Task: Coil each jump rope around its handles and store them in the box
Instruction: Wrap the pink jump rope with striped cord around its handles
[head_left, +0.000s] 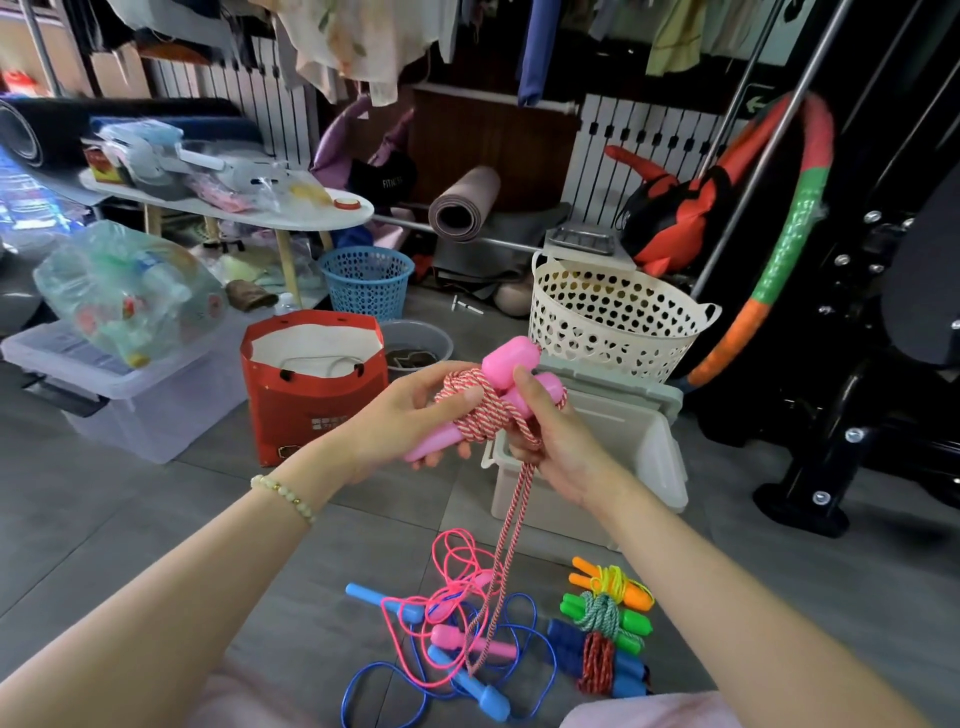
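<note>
Loose on the floor (156, 519), closest in, lie a blue rope (485, 699) and a thin pink rope (457, 551), tangled over each other. Three finished bundles (605, 618) sit just beside them on the right. Above these, a doubled tail of striped cord (506, 545) hangs down to the tangle from the pair of pink handles (511, 361) held up in both hands. The left hand (410, 410) is curled round the lower shafts, thumb pressed on the wraps already laid. The right hand (550, 436) is closed on the cord where it leaves the wraps, forefinger up against a handle head. So the rope sits inside both grips, its free end trailing below them.

The cord looks soft, light and limp, likely to slacken if the thumb lifts. The plastic handles look stiff and smooth, so the shafts seem the best place to hold while the cord is drawn taut.

Just behind the hands the white box (644, 441) stands open, with a pale basket (613, 317) beyond it and a red bag (311, 410) to the left.
</note>
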